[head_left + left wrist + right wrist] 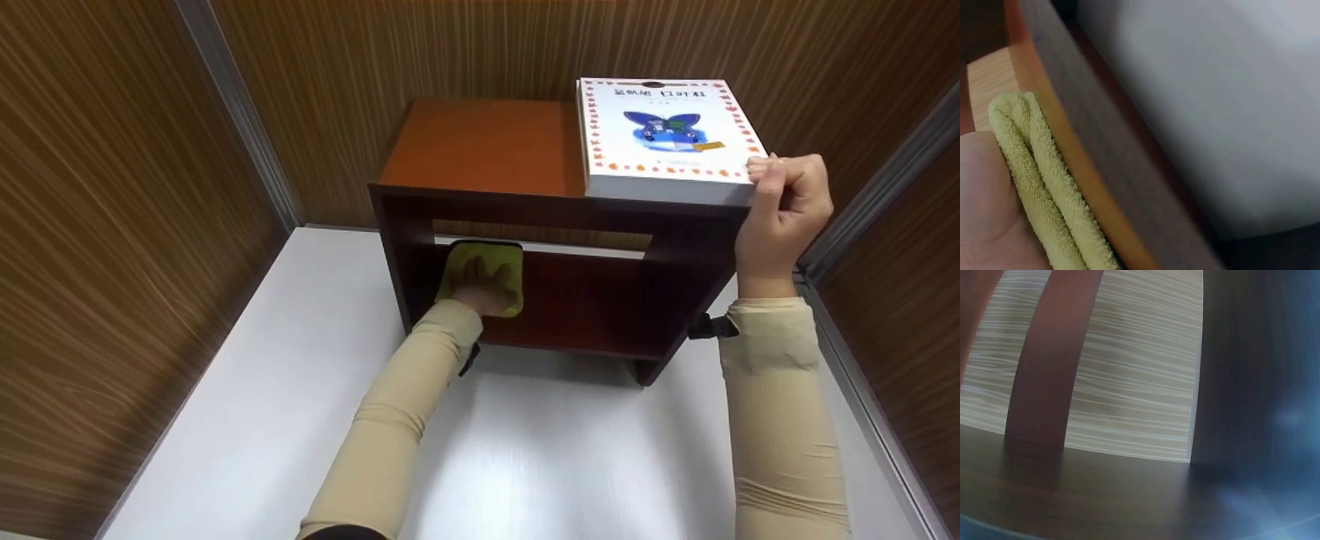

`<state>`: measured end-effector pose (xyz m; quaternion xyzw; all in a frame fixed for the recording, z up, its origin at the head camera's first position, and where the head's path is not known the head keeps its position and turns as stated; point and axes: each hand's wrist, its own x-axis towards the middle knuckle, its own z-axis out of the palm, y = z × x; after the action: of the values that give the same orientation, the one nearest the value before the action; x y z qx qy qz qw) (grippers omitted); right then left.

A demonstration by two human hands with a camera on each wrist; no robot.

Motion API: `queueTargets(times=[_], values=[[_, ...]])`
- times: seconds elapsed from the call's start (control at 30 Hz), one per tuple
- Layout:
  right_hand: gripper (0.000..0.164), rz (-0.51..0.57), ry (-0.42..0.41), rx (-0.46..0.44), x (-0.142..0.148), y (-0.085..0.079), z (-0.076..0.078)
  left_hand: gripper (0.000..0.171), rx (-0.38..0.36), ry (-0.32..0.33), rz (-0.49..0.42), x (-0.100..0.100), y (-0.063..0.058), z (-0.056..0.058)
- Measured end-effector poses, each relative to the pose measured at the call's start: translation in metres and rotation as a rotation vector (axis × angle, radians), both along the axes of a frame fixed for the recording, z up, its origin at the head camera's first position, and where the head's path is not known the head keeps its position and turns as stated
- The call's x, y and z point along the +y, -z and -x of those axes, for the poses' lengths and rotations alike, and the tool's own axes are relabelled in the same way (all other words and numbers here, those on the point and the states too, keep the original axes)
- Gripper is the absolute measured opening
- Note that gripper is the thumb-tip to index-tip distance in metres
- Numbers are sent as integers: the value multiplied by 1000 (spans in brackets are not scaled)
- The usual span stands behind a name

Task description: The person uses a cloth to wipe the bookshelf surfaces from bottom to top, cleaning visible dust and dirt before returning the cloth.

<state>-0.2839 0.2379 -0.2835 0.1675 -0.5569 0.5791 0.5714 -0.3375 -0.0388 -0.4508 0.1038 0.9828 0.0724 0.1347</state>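
Note:
My left hand lies with spread fingers on a folded yellow-green cloth, pressing it to the lower board of a small brown shelf. The left wrist view shows the towel-like cloth as thick folded layers beside the hand, near the board's front edge. On the right part of the shelf top is a thick white book with a butterfly on its cover. At its front right corner, my right hand grips the book with curled fingers. The right wrist view shows no hand.
The shelf has two side panels, the left one near the cloth, and an open back. Wood-grain walls rise behind it and on both sides. A white surface spreads under and in front of it.

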Motion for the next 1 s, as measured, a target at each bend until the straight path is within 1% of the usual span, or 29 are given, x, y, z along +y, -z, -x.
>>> queueTargets(times=[0.07,0.1,0.17,0.3,0.4,0.53,0.63,0.67,0.8,0.83,0.87,0.9,1.0], values=[[24,-2,4,-2,1,0,-1,61,4,6,11,2,-3,4],[24,-2,6,-1,1,0,-1,62,7,2,9,2,0,9],[24,-5,7,0,1,-1,-1,63,-8,-21,-4,3,6,18],[23,-8,0,6,1,-1,-1,64,-67,-74,-70,3,11,27],[24,-13,-1,11,1,-1,0,65,-104,-81,-85,0,7,28],[23,-25,3,12,0,0,1,66,-114,-67,-56,-4,16,41],[23,-28,0,14,-1,1,2,67,-113,-78,-70,-6,15,44],[23,-28,-1,15,-1,1,2,68,-106,-83,-85,-7,18,46],[23,-25,-4,26,0,1,1,66,-64,-71,-76,-5,18,45],[23,-24,-5,29,0,1,1,65,-50,-64,-67,-5,21,47],[23,-25,-5,32,0,1,1,65,-33,-54,-55,-4,22,46],[23,-25,-5,34,0,1,1,63,-19,-44,-33,-3,19,41],[23,-27,-1,41,1,2,1,61,34,-34,-5,-2,16,32]])
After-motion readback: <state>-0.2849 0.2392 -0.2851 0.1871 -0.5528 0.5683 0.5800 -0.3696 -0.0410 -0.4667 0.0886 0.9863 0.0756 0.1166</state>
